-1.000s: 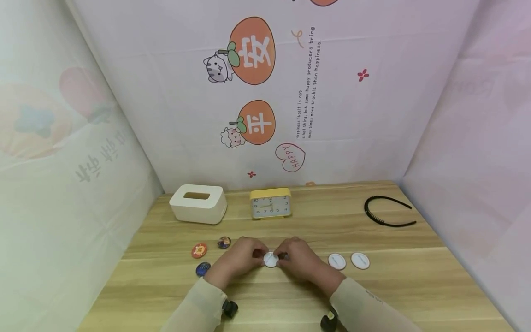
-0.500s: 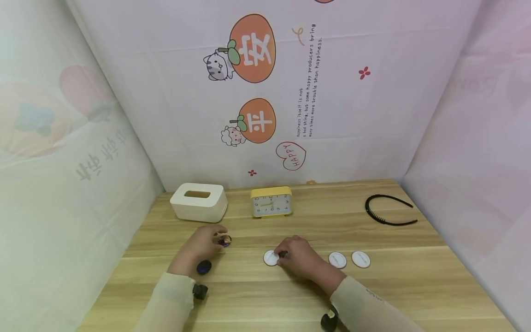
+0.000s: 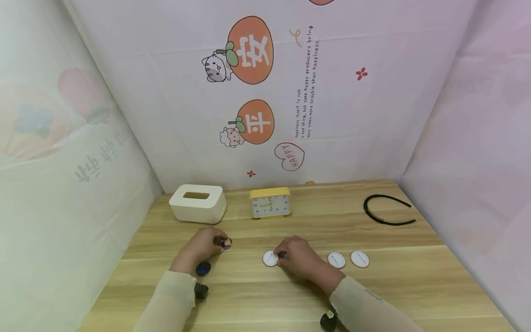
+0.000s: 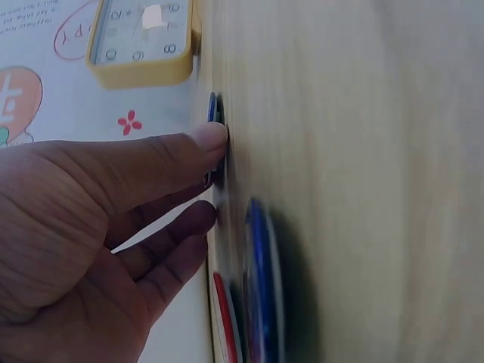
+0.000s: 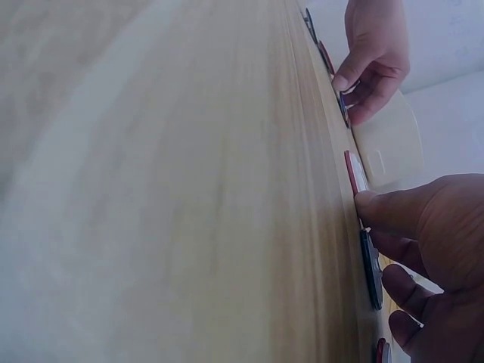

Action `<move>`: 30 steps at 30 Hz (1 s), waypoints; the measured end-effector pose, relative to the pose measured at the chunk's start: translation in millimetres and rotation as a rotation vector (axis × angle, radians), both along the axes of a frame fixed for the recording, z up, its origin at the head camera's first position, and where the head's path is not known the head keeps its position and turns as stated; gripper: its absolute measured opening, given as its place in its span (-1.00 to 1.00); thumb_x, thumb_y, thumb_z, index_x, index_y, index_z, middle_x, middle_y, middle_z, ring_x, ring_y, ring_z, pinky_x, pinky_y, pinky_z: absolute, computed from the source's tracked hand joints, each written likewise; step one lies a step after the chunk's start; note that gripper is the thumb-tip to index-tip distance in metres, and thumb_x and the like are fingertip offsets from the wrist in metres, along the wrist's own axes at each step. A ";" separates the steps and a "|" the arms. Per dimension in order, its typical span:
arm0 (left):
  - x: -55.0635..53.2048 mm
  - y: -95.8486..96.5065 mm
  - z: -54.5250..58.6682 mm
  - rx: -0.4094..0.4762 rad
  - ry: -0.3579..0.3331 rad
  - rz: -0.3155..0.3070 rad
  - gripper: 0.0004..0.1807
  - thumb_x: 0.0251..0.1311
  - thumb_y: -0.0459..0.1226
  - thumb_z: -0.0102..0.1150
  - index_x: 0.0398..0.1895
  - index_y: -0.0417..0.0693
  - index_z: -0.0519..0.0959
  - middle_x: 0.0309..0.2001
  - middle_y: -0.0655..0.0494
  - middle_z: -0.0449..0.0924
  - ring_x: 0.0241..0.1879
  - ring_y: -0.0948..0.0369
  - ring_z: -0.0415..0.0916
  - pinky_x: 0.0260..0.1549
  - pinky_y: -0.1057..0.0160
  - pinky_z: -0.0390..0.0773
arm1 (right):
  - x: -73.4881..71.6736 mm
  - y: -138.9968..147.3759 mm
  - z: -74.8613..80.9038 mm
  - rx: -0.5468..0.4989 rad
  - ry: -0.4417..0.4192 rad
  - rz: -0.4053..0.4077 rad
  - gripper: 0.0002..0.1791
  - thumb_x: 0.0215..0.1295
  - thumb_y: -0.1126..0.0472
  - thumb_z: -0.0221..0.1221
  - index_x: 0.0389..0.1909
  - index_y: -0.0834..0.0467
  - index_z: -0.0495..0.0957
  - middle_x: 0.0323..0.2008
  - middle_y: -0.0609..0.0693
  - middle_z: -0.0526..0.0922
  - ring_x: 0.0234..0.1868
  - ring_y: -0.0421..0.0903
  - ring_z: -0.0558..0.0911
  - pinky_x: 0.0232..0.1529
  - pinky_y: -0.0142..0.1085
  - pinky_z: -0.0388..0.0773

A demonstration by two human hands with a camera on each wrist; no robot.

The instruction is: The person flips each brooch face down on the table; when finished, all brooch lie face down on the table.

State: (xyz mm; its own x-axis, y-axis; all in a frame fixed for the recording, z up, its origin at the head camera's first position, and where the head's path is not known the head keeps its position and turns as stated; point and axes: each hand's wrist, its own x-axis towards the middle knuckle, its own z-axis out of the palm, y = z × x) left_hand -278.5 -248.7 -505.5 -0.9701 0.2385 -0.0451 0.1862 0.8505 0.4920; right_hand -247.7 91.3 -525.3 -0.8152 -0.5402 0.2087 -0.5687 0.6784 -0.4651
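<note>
At the left, my left hand point(image 3: 201, 246) pinches the edge of a round pin badge with a dark, colourful picture point(image 3: 226, 243), which lies on the table; the thumb is on its rim in the left wrist view. A dark blue badge point(image 3: 203, 268) lies beside the left wrist. Part of a red badge point(image 4: 225, 318) shows in the left wrist view; the left hand hides it from the head view. My right hand point(image 3: 299, 257) holds the right rim of a badge point(image 3: 270, 258) lying white back up, mid-table, between thumb and finger.
Two more badges, a nearer one point(image 3: 336, 260) and a farther one point(image 3: 359, 259), lie white back up to the right. Behind stand a white tissue box point(image 3: 199, 205) and a yellow clock point(image 3: 270, 203). A black headband point(image 3: 375, 216) lies at the far right.
My left hand has let go of the white-backed badge and moved left to the picture badge, covering the red one. The right hand stays on the white-backed badge.
</note>
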 end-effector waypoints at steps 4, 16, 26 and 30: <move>2.8 10.0 -0.9 -0.004 0.018 -0.041 -0.64 0.20 -0.42 0.57 0.08 -0.08 0.81 0.06 0.06 0.79 0.09 0.05 0.70 0.24 -0.10 0.66 | -0.3 -0.1 -0.2 0.001 0.000 -0.002 -0.80 0.31 0.26 0.50 -0.06 0.13 0.84 -0.09 -0.03 0.85 0.00 -0.02 0.71 0.14 -0.03 0.65; 24.7 37.6 -3.6 0.071 0.008 -0.185 -0.67 0.16 -0.44 0.57 -0.01 -0.04 0.78 0.03 0.09 0.79 0.11 0.07 0.70 0.24 -0.11 0.66 | 0.8 -1.8 1.1 -0.013 -0.042 -0.013 -0.77 0.31 0.28 0.49 -0.03 0.14 0.83 -0.06 -0.03 0.83 0.02 -0.03 0.69 0.17 -0.01 0.64; 31.5 44.4 -3.1 0.079 0.009 -0.170 -0.71 0.16 -0.41 0.59 -0.07 0.00 0.78 -0.01 0.15 0.79 0.08 0.12 0.69 0.22 -0.10 0.66 | -2.6 -15.0 1.0 -0.023 -0.041 0.012 -0.55 0.32 0.13 0.53 0.19 0.09 0.73 0.17 -0.02 0.76 0.22 0.03 0.63 0.34 0.05 0.55; 31.4 44.9 -3.4 0.073 0.010 -0.184 -0.70 0.15 -0.40 0.60 -0.08 0.02 0.78 -0.02 0.18 0.79 0.07 0.14 0.69 0.22 -0.11 0.66 | -3.2 -25.7 1.9 -0.026 -0.042 0.038 -0.58 0.34 0.10 0.52 0.18 0.08 0.74 0.18 -0.04 0.77 0.21 0.00 0.62 0.31 0.01 0.57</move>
